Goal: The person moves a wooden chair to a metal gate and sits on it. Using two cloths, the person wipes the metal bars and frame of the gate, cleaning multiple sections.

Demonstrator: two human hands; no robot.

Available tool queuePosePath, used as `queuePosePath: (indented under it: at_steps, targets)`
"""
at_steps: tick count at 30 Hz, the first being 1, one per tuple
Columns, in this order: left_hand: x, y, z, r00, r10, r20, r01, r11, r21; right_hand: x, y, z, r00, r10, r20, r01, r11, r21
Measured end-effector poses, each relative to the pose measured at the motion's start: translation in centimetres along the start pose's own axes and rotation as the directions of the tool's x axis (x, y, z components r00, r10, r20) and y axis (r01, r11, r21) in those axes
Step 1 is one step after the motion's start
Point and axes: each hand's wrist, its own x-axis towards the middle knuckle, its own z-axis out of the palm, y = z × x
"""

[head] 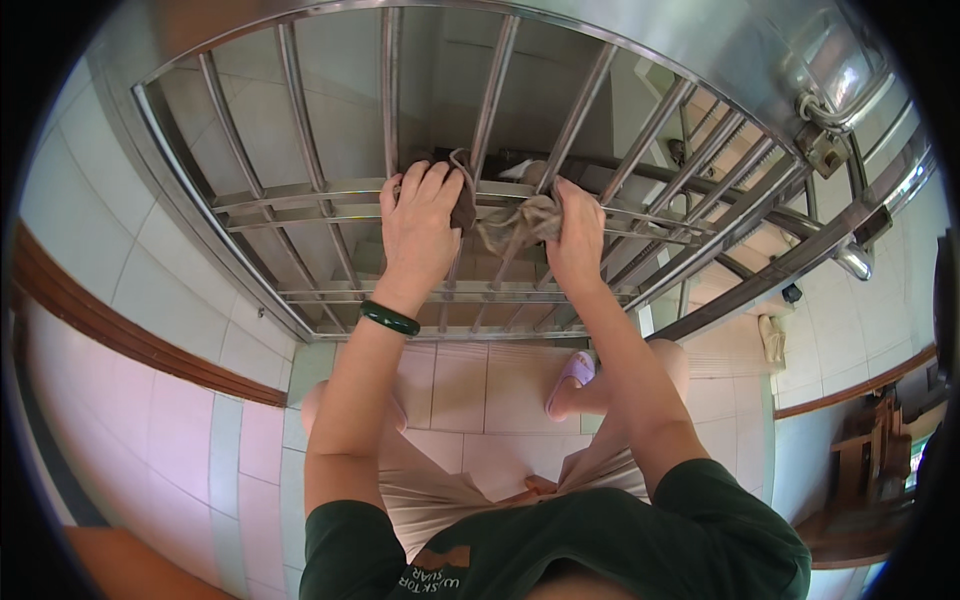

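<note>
A stainless steel barred gate (349, 193) stands before me, its upright bars crossed by horizontal rails. My left hand (424, 217), with a dark green bangle (389, 318) at the wrist, grips a dark brown cloth (464, 196) against the upper pair of rails. To its right, my right hand (577, 229) holds a crumpled grey-brown cloth (525, 223) at the same rails, close to an upright bar. The fingertips of my right hand are partly hidden behind the rail and cloth.
A bolt and lock fitting (825, 150) sits on the gate's right side. Beyond the bars are steps and dark tubing. Shoes (772, 341) lie at the right wall. My foot in a purple slipper (576, 373) rests on the tiled floor below the gate. Wooden furniture (862, 480) stands lower right.
</note>
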Motion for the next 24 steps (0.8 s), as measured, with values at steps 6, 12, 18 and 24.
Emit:
queuePosePath:
  at_steps: [6,12,18,24]
  targets:
    - [0.1,-1.0,-0.2,0.999,0.054,0.008,-0.053,0.995,-0.079,0.0,-1.8,-1.1,0.930,0.367,0.011,-0.330,0.820,0.468]
    - [0.8,-2.9,-1.5,0.946,-0.107,-0.307,0.045,0.978,-0.203,8.5,-6.9,-0.4,0.939,0.329,-0.097,-0.112,0.562,0.819]
    - [1.1,-5.7,-3.4,0.883,-0.217,-0.415,0.224,0.974,-0.032,9.7,-8.1,4.1,0.977,0.206,-0.060,-0.177,0.933,0.313]
    - [-0.2,-5.5,-3.4,0.983,-0.182,0.028,0.178,0.979,0.103,4.2,-5.6,4.0,0.988,-0.014,0.155,0.011,1.000,0.020]
